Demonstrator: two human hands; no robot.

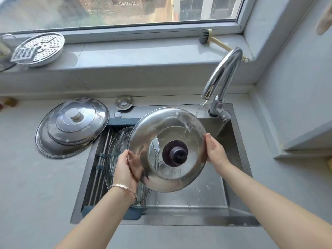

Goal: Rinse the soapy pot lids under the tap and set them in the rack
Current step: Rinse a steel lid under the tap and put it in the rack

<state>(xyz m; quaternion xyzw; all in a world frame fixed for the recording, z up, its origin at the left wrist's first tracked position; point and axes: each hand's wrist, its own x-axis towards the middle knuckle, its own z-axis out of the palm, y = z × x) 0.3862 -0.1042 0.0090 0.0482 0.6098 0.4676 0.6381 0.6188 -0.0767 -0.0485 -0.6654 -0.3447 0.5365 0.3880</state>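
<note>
Left hand [125, 168] and right hand [214, 151] grip opposite rims of the steel pot lid [152, 133], tilted between them over the sink [206, 194]. Tap [222, 74] water strikes its edge just beyond the right hand. The rack [100, 159] lies under the left hand, with open basin under the right.

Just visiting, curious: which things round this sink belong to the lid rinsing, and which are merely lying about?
In use: steel lid under the tap, glass lid in the rack, two soapy lids waiting.
Idle: steamer tray, grater, dish brush.
</note>
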